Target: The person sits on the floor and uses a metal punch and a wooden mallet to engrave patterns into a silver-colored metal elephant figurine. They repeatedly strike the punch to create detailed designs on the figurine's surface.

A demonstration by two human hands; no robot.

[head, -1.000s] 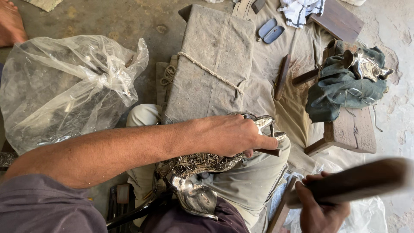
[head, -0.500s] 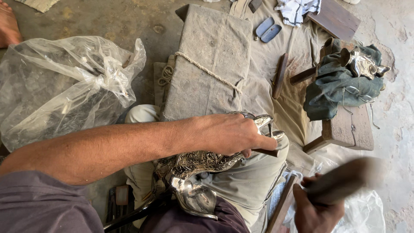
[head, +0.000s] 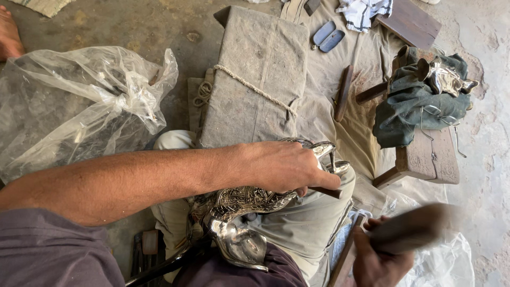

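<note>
My left hand (head: 281,167) grips an embossed silver metal figure (head: 239,204) that rests on my lap, and its fingers also pinch a small rod-like tool (head: 325,192) against the figure's upper end. My right hand (head: 380,255) is at the lower right, closed around the handle of a wooden mallet (head: 411,228), which is blurred by motion and sits a short way right of the figure.
A crumpled clear plastic bag (head: 79,111) lies at the left. A folded grey cloth pad tied with rope (head: 255,79) lies ahead. To the right a wooden stand (head: 425,154) carries a green cloth (head: 409,103) and another shiny metal piece (head: 446,77). A bare foot (head: 9,34) shows top left.
The mallet in my right hand has swung lower and to the right. My left hand and the metal figure have stayed in place.
</note>
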